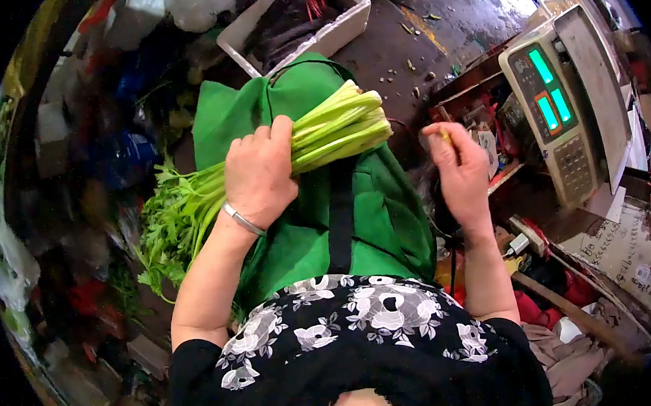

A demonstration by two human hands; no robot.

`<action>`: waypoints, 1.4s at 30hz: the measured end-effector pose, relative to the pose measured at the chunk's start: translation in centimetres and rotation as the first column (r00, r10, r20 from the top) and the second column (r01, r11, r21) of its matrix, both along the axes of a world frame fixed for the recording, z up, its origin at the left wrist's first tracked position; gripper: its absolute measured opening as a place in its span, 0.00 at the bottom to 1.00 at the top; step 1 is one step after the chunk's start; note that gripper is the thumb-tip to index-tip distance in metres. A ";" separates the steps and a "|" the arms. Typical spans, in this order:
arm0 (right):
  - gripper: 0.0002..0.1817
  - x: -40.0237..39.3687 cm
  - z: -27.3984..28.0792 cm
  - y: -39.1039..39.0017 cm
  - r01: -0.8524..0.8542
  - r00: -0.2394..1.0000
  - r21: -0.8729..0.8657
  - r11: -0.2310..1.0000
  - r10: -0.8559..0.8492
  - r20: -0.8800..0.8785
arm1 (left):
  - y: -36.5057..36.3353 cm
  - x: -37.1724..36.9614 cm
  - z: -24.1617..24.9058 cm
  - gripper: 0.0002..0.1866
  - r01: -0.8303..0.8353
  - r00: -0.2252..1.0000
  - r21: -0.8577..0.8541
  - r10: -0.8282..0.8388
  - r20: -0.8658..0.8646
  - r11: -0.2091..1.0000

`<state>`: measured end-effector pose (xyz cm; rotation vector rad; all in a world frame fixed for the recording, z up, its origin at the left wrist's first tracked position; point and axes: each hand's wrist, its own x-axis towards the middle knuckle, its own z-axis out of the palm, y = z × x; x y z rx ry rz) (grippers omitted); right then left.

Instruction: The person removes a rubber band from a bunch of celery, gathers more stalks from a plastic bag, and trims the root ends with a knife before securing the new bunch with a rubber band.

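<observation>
A bunch of celery [339, 126] lies across my lap over a green apron [312, 234], its cut stalk ends to the right and its leaves to the left. My left hand [260, 166] is wrapped round the stalks near the middle; a silver bracelet [242, 219] circles that wrist. Off to the right of the stalk ends, my right hand [459, 163] is raised with thumb and fingers pinched together. Something small and yellowish shows between those fingertips, too small to name.
A digital scale [553, 112] with lit green displays stands at the right. A white foam box [358, 21] with dark contents sits ahead. Scraps lie on the wet floor [413, 53]. Cardboard [623, 250] and red cloth are at the lower right; blurred goods fill the left.
</observation>
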<state>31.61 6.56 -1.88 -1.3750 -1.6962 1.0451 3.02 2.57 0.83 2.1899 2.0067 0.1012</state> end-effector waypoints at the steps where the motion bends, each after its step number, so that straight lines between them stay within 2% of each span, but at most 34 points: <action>1: 0.11 -0.4 0.0 -0.5 -0.028 0.999 0.096 0.995 0.025 0.022 | 0.1 0.1 0.2 0.31 -0.014 1.000 -0.029 0.014 -0.015 0.999; 2: 0.12 -0.7 -0.1 -1.0 -0.059 0.997 0.191 0.980 0.051 0.049 | 0.1 0.2 0.2 0.32 -0.031 0.999 -0.057 0.030 -0.029 0.998; 3: 0.14 -1.0 1.1 -1.5 -0.081 0.995 0.080 0.993 0.077 0.057 | 0.1 0.3 0.3 0.32 -0.025 0.999 -0.059 0.023 -0.032 0.998; 5: 0.13 -1.5 1.4 -1.7 -0.142 0.984 0.160 0.977 0.121 0.132 | 0.1 0.6 0.3 0.25 -0.001 0.997 0.025 0.003 -0.071 1.000; 9: 0.13 -2.2 1.0 -2.2 -0.144 0.965 0.176 0.974 0.098 0.244 | -0.4 0.8 -0.1 0.25 0.011 0.996 0.070 -0.004 -0.090 0.997; 13: 0.13 -1.1 -0.1 -1.8 -0.042 0.967 0.153 0.987 0.002 0.255 | -0.4 1.0 -0.3 0.26 0.006 0.993 0.090 0.004 -0.116 0.996; 19: 0.14 -1.5 0.7 -2.0 -0.110 0.944 0.262 0.959 0.018 0.330 | -0.4 0.9 -0.1 0.26 -0.001 0.994 0.072 0.009 -0.108 0.997; 23: 0.13 -1.0 1.1 -2.0 -0.119 0.953 0.223 0.968 0.048 0.299 | -0.4 1.0 -0.2 0.26 0.007 0.992 0.092 0.005 -0.126 0.996; 25: 0.12 -0.1 0.9 -1.6 -0.180 0.978 0.075 0.981 0.171 0.117 | -0.6 1.0 -0.2 0.26 0.013 0.992 0.099 0.000 -0.129 0.995; 26: 0.12 0.3 0.9 -1.6 -0.182 0.978 0.075 0.980 0.172 0.116 | -0.6 0.9 -0.3 0.26 0.019 0.991 0.108 -0.004 -0.133 0.994; 28: 0.12 0.9 0.8 -1.6 -0.098 0.968 -0.315 0.944 0.016 -0.252 | -0.5 0.9 -0.3 0.26 0.019 0.990 0.106 -0.004 -0.140 0.994; 32: 0.13 -0.1 0.7 -1.6 -0.078 0.976 -0.177 0.981 0.039 -0.213 | -0.6 1.0 -0.2 0.27 0.026 0.990 0.103 -0.011 -0.141 0.994; 34: 0.15 -0.8 0.2 -1.6 -0.088 0.969 -0.229 0.969 0.030 -0.246 | -0.7 1.1 -0.2 0.28 0.026 0.987 0.111 -0.008 -0.159 0.994; 36: 0.16 -1.6 -0.1 -1.0 -0.045 0.975 -0.077 0.996 0.027 -0.219 | -0.8 1.2 -0.3 0.28 0.025 0.985 0.115 -0.004 -0.172 0.993; 37: 0.18 -2.0 0.4 -0.5 -0.082 0.985 0.000 0.997 0.081 -0.153 | -0.8 1.2 -0.3 0.30 0.029 0.983 0.113 -0.008 -0.182 0.993; 38: 0.18 -2.5 0.0 -0.1 -0.086 0.985 -0.001 0.996 0.085 -0.152 | -0.9 1.2 -0.2 0.31 0.034 0.981 0.112 -0.012 -0.192 0.993; 40: 0.18 -3.6 -0.7 0.5 -0.125 0.969 0.177 0.976 0.159 -0.191 | -0.9 1.3 0.3 0.33 0.035 0.983 0.086 -0.019 -0.181 0.996; 42: 0.17 -4.1 -0.4 0.7 -0.138 0.975 0.206 0.969 0.170 -0.147 | -0.8 1.2 0.7 0.34 0.036 0.985 0.062 -0.025 -0.171 0.997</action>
